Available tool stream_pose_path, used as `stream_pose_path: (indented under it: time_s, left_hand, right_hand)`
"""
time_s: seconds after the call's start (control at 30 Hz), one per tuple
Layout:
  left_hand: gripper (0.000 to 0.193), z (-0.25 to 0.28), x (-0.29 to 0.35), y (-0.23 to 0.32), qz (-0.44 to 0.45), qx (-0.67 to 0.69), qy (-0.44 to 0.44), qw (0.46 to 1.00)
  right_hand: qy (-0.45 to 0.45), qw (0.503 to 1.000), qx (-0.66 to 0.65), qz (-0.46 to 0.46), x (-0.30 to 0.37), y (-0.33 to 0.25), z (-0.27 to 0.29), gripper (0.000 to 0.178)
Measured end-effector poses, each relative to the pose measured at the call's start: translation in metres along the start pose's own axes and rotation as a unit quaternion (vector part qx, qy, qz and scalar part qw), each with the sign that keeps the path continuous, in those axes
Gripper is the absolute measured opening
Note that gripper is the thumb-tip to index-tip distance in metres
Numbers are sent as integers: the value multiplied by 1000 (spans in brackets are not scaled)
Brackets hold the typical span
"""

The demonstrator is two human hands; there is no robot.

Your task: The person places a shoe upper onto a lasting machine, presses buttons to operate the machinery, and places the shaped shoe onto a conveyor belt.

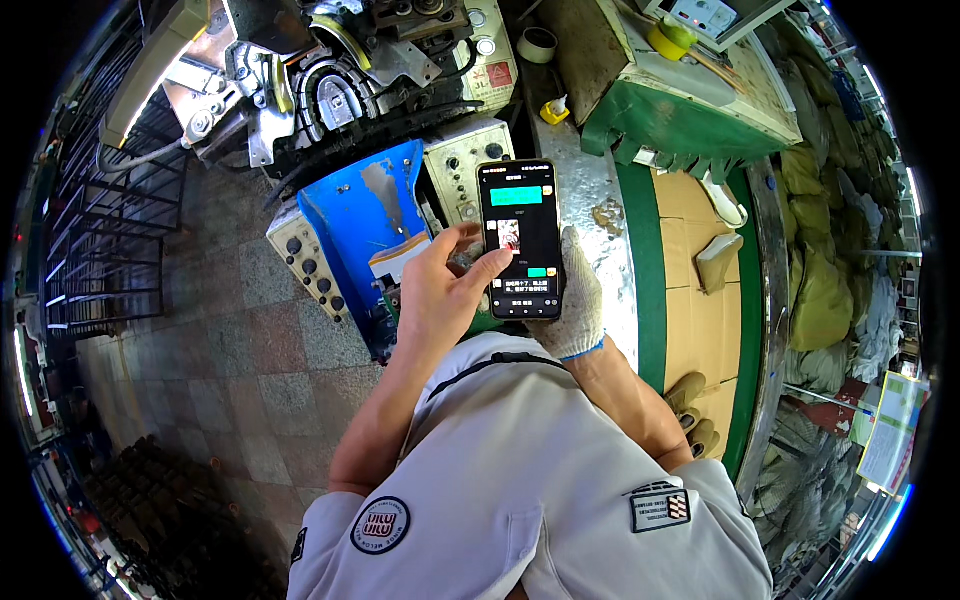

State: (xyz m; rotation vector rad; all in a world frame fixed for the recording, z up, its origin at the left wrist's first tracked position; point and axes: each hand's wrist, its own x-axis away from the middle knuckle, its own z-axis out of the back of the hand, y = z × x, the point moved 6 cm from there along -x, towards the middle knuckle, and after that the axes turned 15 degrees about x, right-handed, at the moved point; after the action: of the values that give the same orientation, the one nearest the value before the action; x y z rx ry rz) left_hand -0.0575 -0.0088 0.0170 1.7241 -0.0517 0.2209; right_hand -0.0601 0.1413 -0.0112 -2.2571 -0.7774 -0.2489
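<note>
A smartphone with a dark chat screen is upright in front of my chest. My right hand, in a pale knitted glove with a blue cuff edge, is closed round its right side and lower end. My bare left hand is at the phone's left edge, thumb laid over the lit screen. Its index finger is bent and apart from the thumb, with a gap between them; the other fingers are mostly hidden.
Beyond the phone stands a machine with a blue metal tray and knobbed control boxes. A metal bench and a conveyor carrying shoe parts lie right. A small yellow bottle stands on the bench.
</note>
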Motion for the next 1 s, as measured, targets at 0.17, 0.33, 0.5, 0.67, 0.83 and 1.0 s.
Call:
stream_pose_path:
  time_s: [0.17, 0.33, 0.5, 0.67, 0.83, 1.0]
  left_hand:
    - [44, 2, -1, -8, -2, 8, 5, 1000]
    - [50, 6, 3, 3, -49, -78, 42, 995]
    - [37, 5, 6, 10, -114, -125, 49, 984]
    - [27, 8, 17, 21, -199, -182, 88, 959]
    - [13, 12, 14, 30, -286, -201, 135, 927]
    - [20, 27, 7, 14, -230, -173, 123, 950]
  right_hand:
    - [-19, 1000, -1, -2, 0, -4, -4, 68]
    - [2, 1000, 9, -6, -3, -3, -2, 67]
    - [4, 1000, 26, -6, -5, -3, 0, 68]
    - [-17, 999, 41, 0, -5, -7, -4, 73]
    - [-50, 998, 36, 22, -5, -13, -12, 77]
    - [-55, 997, 44, 20, -5, -14, -15, 80]
